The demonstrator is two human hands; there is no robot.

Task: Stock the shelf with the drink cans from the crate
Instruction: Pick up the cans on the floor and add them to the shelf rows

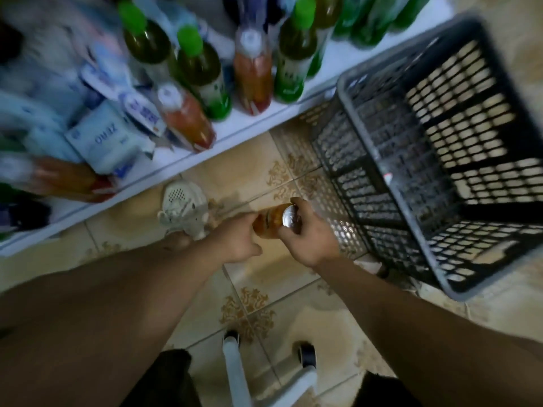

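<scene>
- shelf (170, 161): white, low, carrying upright green-capped bottles (199, 69), blurred
- crate (368, 136): black lattice plastic, standing on the tiled floor (258, 177) right of the shelf
- left hand (238, 242): fingers curled round the can's far end
- right hand (308, 233): fingers wrapped round its silver-topped end
- can (273, 223): orange, held sideways between both hands, above the floor, between shelf and crate

only one word can be read — "zero", upside down in blue on the pale carton (102, 142) lying on the shelf (249, 124). labels on the bottles (202, 74) are too blurred to read.
</scene>
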